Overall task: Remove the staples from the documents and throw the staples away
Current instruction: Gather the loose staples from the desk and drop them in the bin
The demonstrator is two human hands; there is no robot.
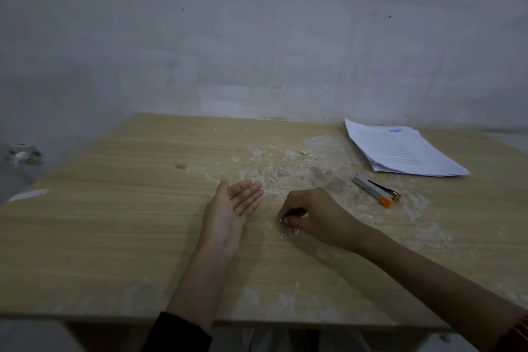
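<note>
- Nearest the lens, head view: two forearms are laid over the near edge of the desk (114,251).
- Left hand (233,210): grip released, palm turned up, fingers straight, held just beside the right hand.
- Right hand (313,213): grip clenched, fingertips pinched on small bright bits on the desk top, judged to be staples (294,231); too small to be confirmed.
- Step judged: loose staples are being gathered for disposal. The documents (403,151) are stacked at the far right, with the stapler (376,191) laid between stack and right hand.
- Next move: a fine pinch is called for, then transfer into the upturned palm. No bin is seen.
- Desk: pale wood grain, with worn whitish patches mid-surface.
- Wall (257,37): grey, scuffed.
</note>
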